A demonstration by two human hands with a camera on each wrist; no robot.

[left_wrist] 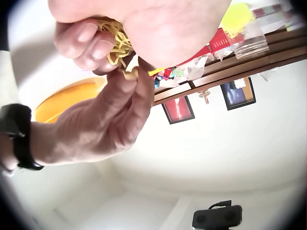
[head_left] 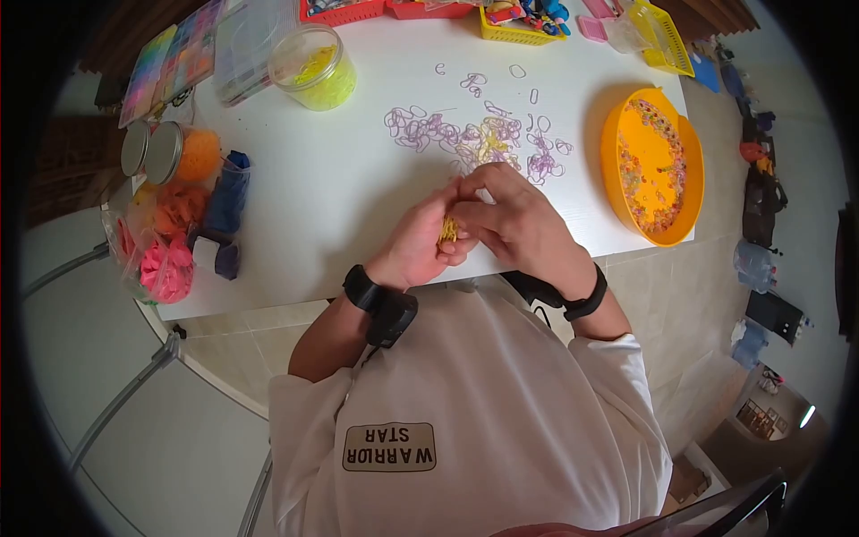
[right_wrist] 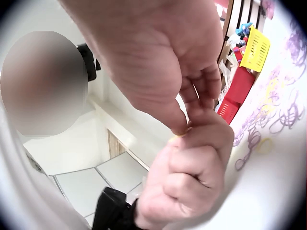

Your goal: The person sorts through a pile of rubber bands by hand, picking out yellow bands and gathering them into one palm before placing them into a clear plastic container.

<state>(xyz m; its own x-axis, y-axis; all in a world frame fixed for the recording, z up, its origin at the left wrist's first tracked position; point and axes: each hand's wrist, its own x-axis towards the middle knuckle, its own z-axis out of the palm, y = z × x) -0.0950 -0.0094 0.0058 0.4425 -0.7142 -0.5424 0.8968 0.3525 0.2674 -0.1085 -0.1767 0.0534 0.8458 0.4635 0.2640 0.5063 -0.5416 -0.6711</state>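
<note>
In the head view the left hand [head_left: 419, 243] curls its lower fingers round a bundle of yellow rubber bands [head_left: 448, 230], which shows more closely as a tangle of bands [left_wrist: 118, 42] in the left wrist view. The right hand [head_left: 516, 217] meets it at the fingertips, over the table's near edge. Thumb and finger of the right hand [left_wrist: 103, 117] pinch a pale yellow band [left_wrist: 131, 74] beside the bundle. From the right wrist view, a bit of yellow [right_wrist: 180, 133] shows between the right thumb and the left hand [right_wrist: 187, 175].
Purple and yellow bands [head_left: 492, 134] lie scattered beyond the hands. An orange tray [head_left: 610, 161] of beads stands at right. At left are an open jar [head_left: 324, 88] of yellow bands, lidded jars [head_left: 197, 154] and bags of coloured bands [head_left: 166, 268]. Red and yellow baskets [head_left: 523, 36] line the back.
</note>
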